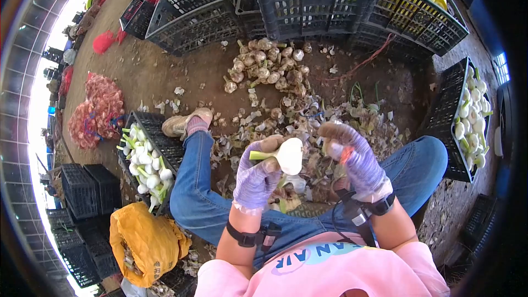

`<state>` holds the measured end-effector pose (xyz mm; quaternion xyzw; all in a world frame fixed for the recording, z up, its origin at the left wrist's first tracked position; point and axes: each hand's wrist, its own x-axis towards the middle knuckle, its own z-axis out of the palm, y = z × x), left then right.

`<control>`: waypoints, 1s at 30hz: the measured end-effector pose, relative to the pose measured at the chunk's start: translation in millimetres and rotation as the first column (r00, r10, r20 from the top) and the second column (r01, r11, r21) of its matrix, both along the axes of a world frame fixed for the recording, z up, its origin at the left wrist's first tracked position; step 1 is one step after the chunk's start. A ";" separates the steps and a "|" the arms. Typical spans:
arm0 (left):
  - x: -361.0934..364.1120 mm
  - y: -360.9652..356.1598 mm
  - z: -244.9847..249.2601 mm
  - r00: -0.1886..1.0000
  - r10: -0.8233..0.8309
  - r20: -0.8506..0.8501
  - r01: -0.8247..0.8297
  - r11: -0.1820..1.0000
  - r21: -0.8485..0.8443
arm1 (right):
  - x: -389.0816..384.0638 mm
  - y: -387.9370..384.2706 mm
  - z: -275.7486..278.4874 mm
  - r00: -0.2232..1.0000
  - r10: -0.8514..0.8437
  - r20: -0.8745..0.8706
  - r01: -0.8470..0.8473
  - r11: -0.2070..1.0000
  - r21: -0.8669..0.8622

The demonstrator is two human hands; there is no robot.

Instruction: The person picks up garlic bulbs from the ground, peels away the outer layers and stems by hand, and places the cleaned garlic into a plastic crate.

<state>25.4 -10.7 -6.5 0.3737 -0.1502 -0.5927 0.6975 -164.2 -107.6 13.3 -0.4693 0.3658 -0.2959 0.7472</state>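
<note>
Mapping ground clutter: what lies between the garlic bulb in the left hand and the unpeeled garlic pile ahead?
Head view: between garlic bulb and garlic pile, loose skins lie scattered on dirt ground.

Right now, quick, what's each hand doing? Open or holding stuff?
Left hand: closed on a white garlic bulb.
Right hand: curled shut around a small orange thing; what it is cannot be told.
</note>
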 end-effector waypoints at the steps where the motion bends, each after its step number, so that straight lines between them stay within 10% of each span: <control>1: -4.4 -1.3 1.3 0.998 0.036 -0.053 -0.037 0.999 -0.018 | -0.2 2.7 1.3 0.995 0.012 0.098 -0.019 0.997 0.074; 12: -38.0 -10.8 3.5 0.949 0.314 -0.022 -0.304 0.934 0.186 | 27.8 32.9 -8.3 0.992 -0.034 -0.125 -0.028 0.886 -0.462; 22: -37.8 -10.5 3.7 0.724 0.148 0.674 -0.256 0.964 0.064 | 22.5 19.3 -7.5 0.918 -0.253 -0.304 -0.064 0.664 -0.745; 24: -35.4 -7.3 5.1 0.826 0.159 0.540 -0.231 0.971 0.067 | 14.9 4.1 -0.9 0.989 -0.025 -0.144 0.028 1.000 0.014; 30: -28.1 -7.3 -2.4 0.981 0.164 0.099 -0.167 0.986 0.027 | -1.8 -16.5 -24.6 0.901 -0.309 0.305 0.202 0.920 0.336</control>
